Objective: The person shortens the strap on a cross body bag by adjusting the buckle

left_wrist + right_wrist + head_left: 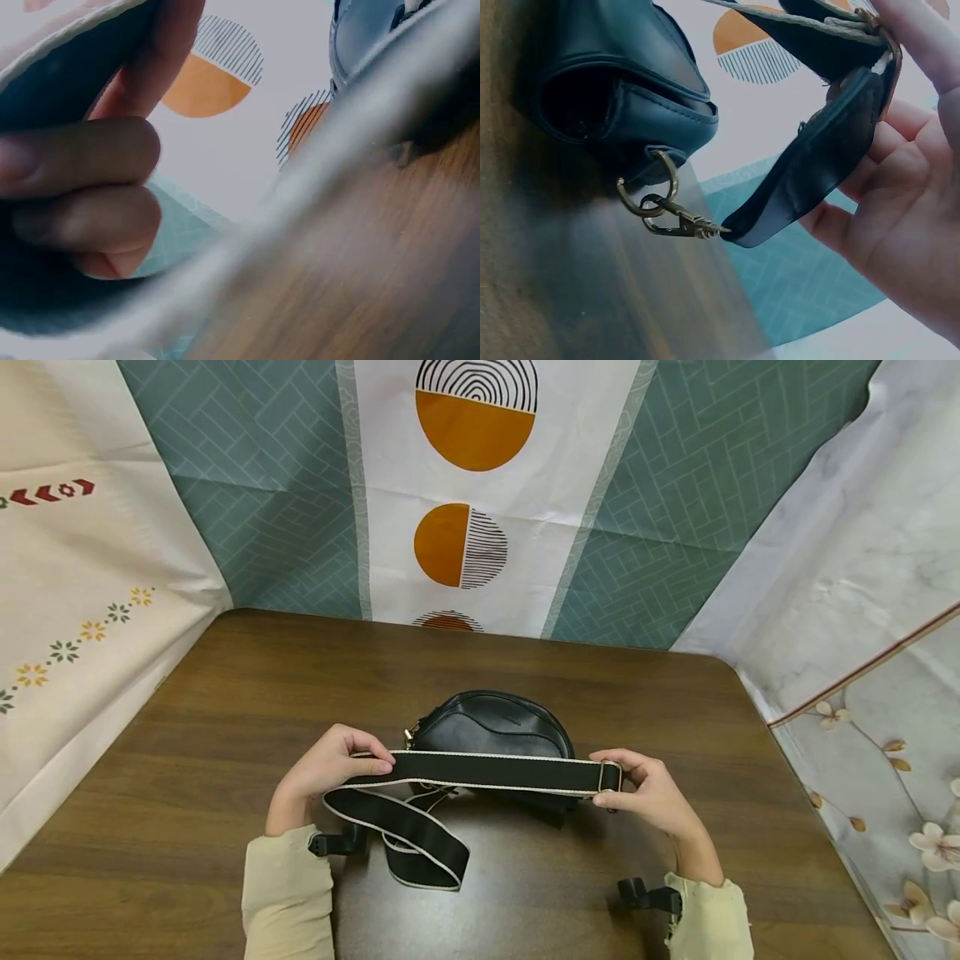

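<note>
A black shoulder bag (498, 727) lies on the table behind a black webbing strap (495, 770) with white edging. My left hand (330, 772) pinches the strap between thumb and fingers; its curled fingers (97, 169) show close up in the left wrist view. At the strap's other end, my right hand (648, 789) grips it by the metal slider buckle (611, 777). Between the hands the strap runs nearly straight, and its slack loop (427, 843) hangs down below the left hand. In the right wrist view a gold clasp (679, 221) joins the strap's leather end to the bag's ring.
The brown wooden table (187, 793) spreads around the bag. Patterned cloth (285, 527) stands behind it, with a cream cloth (90, 610) at left and a floral marbled cloth (862, 693) at right. Black camera mounts (648, 896) sit on both wrists.
</note>
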Motion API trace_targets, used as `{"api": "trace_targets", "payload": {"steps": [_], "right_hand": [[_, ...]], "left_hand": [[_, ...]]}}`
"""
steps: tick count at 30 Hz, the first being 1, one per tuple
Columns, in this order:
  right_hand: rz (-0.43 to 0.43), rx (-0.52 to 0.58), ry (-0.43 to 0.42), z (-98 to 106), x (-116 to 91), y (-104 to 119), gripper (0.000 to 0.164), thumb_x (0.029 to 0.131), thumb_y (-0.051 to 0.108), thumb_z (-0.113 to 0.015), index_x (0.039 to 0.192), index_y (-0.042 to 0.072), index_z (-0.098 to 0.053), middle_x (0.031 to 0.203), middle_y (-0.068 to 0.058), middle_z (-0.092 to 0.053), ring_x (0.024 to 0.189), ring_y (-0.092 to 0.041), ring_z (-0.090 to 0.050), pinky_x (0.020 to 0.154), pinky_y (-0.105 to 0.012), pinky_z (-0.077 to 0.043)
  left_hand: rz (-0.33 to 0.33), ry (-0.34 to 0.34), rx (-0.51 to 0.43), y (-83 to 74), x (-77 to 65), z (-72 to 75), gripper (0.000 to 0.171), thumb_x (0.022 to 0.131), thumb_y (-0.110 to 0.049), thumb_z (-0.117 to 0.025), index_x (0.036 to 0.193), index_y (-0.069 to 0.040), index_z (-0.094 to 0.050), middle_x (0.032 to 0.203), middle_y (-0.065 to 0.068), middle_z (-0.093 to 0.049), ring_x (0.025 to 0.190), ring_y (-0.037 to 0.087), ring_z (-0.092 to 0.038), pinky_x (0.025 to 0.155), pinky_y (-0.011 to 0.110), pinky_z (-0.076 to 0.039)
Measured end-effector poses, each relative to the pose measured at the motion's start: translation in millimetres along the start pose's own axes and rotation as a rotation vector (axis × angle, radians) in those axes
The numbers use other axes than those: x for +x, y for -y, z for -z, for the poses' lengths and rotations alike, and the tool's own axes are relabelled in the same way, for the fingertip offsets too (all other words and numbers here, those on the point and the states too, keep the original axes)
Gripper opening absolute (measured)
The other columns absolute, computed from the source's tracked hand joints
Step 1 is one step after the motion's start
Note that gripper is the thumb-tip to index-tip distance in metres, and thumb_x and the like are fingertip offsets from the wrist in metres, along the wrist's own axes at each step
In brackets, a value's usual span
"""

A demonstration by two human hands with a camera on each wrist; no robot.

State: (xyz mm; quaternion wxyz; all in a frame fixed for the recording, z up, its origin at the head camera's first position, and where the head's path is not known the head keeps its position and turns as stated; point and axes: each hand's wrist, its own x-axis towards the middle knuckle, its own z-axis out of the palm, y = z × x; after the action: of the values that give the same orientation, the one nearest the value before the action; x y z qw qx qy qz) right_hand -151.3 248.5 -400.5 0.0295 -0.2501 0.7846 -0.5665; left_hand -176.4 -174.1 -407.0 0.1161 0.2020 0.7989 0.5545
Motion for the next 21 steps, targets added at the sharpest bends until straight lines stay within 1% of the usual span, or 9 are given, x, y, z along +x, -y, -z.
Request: {"api": "trace_targets", "payload": {"steps": [3, 5, 7, 9, 12, 15, 17, 19, 21], "right_hand": [[-0.020, -0.005, 0.029, 1, 2, 2, 0.037, 0.071, -0.012, -0.066, 0.106, -0.013, -0.053, 0.078, -0.001, -0.060, 0.059, -0.011, -0.052, 0.045, -0.031, -0.045], [-0.038, -0.027, 0.033, 1, 3, 3, 0.032, 0.072, -0.011, -0.066, 0.103, -0.010, -0.055, 0.073, 0.000, -0.058, 0.057, -0.010, -0.050, 0.043, -0.030, -0.043], [-0.063, -0.036, 0.044, 1, 5, 6, 0.027, 0.073, -0.011, -0.066, 0.097, -0.008, -0.055, 0.068, 0.000, -0.056, 0.053, -0.011, -0.049, 0.042, -0.030, -0.042], [-0.092, -0.038, 0.061, 0, 6, 10, 0.025, 0.072, -0.011, -0.066, 0.093, -0.004, -0.053, 0.065, 0.000, -0.053, 0.051, -0.011, -0.048, 0.041, -0.028, -0.041], [-0.122, -0.027, 0.104, -2, 8, 16, 0.024, 0.073, -0.011, -0.064, 0.091, -0.003, -0.050, 0.067, -0.004, -0.052, 0.051, -0.010, -0.049, 0.043, -0.028, -0.043], [-0.107, -0.032, 0.153, -5, 11, 22, 0.025, 0.073, -0.012, -0.063, 0.094, -0.004, -0.052, 0.072, -0.010, -0.054, 0.055, -0.009, -0.051, 0.044, -0.028, -0.045], [-0.084, -0.044, 0.186, -7, 13, 25, 0.026, 0.073, -0.013, -0.062, 0.096, -0.004, -0.054, 0.073, -0.012, -0.055, 0.056, -0.009, -0.051, 0.044, -0.028, -0.046], [-0.064, -0.064, 0.209, -9, 14, 27, 0.027, 0.073, -0.013, -0.061, 0.097, -0.002, -0.055, 0.073, -0.012, -0.055, 0.058, -0.009, -0.051, 0.044, -0.027, -0.045], [-0.041, -0.098, 0.222, -11, 15, 29, 0.028, 0.072, -0.012, -0.061, 0.097, -0.001, -0.056, 0.073, -0.010, -0.055, 0.059, -0.009, -0.050, 0.045, -0.027, -0.044]], "left_hand": [[-0.024, 0.039, 0.028, -1.1, 0.9, 1.1, 0.009, 0.077, -0.006, -0.068, 0.084, 0.001, -0.069, 0.081, 0.007, -0.066, 0.075, 0.014, -0.057, 0.066, 0.027, -0.045], [-0.036, 0.060, 0.040, -1.8, 1.7, 1.2, 0.011, 0.078, -0.006, -0.067, 0.086, 0.001, -0.069, 0.085, 0.007, -0.066, 0.080, 0.012, -0.057, 0.071, 0.026, -0.045], [-0.033, 0.074, 0.040, -3.0, 1.8, 1.1, 0.013, 0.078, -0.006, -0.067, 0.090, 0.001, -0.068, 0.089, 0.007, -0.066, 0.084, 0.011, -0.057, 0.074, 0.025, -0.044], [-0.023, 0.076, 0.042, -4.7, 1.2, 0.9, 0.016, 0.079, -0.005, -0.066, 0.093, 0.002, -0.067, 0.090, 0.008, -0.065, 0.085, 0.011, -0.057, 0.074, 0.025, -0.044], [-0.016, 0.056, 0.052, -9.1, -0.6, 0.5, 0.023, 0.078, -0.006, -0.067, 0.099, 0.003, -0.064, 0.094, 0.011, -0.063, 0.086, 0.017, -0.056, 0.072, 0.027, -0.044], [-0.027, 0.033, 0.084, -16.6, -0.7, -2.3, 0.031, 0.078, -0.008, -0.068, 0.106, 0.004, -0.060, 0.099, 0.014, -0.060, 0.092, 0.027, -0.054, 0.077, 0.035, -0.044], [-0.033, 0.035, 0.107, -23.2, 1.7, -6.5, 0.034, 0.078, -0.010, -0.068, 0.109, 0.003, -0.058, 0.104, 0.016, -0.059, 0.097, 0.031, -0.051, 0.081, 0.042, -0.042], [-0.057, 0.057, 0.123, -30.7, 6.5, -13.0, 0.035, 0.079, -0.011, -0.068, 0.110, 0.004, -0.058, 0.107, 0.016, -0.058, 0.101, 0.033, -0.050, 0.084, 0.048, -0.038], [-0.086, 0.090, 0.140, -37.2, 13.2, -21.1, 0.035, 0.080, -0.014, -0.068, 0.109, 0.003, -0.058, 0.109, 0.017, -0.058, 0.101, 0.031, -0.050, 0.085, 0.049, -0.037]]}}
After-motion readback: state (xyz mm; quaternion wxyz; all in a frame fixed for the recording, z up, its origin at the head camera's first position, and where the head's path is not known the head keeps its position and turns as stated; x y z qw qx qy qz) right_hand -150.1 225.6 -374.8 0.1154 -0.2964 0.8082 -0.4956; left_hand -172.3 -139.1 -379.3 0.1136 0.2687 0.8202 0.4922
